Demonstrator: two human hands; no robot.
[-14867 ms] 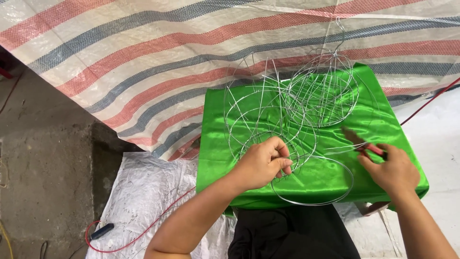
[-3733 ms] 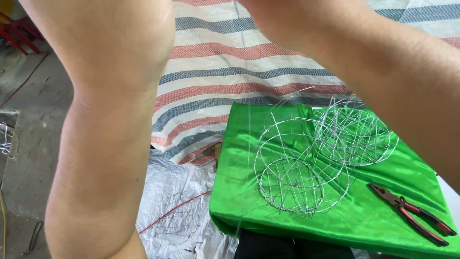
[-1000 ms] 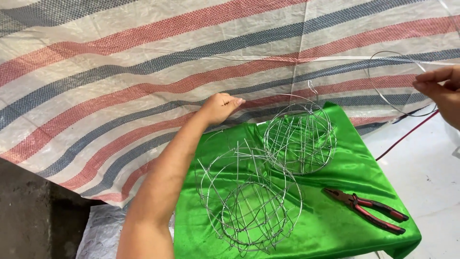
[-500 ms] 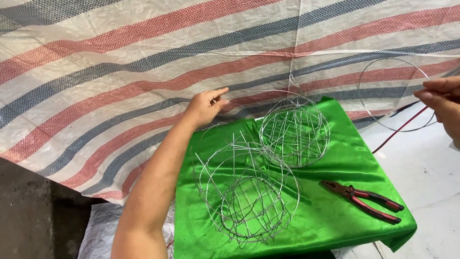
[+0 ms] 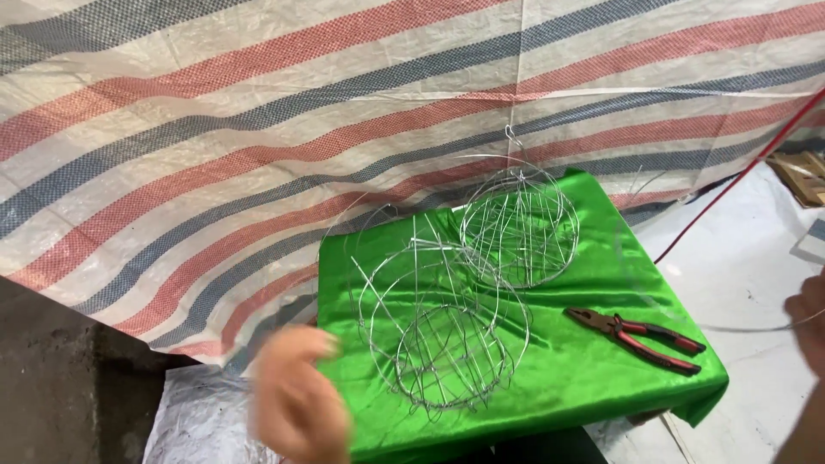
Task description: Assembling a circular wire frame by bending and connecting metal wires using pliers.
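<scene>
Green-draped surface (image 5: 593,378): two silver wire frames (image 5: 447,339), pliers (image 5: 636,337); left hand (image 5: 296,404) blurred, grip unclear; right hand (image 5: 808,322) holds wire (image 5: 739,327)

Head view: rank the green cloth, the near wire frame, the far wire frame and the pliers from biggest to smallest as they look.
1. Green cloth
2. Near wire frame, though it lies closer to the camera, so its lead over the next is unsure
3. Far wire frame
4. Pliers
</scene>
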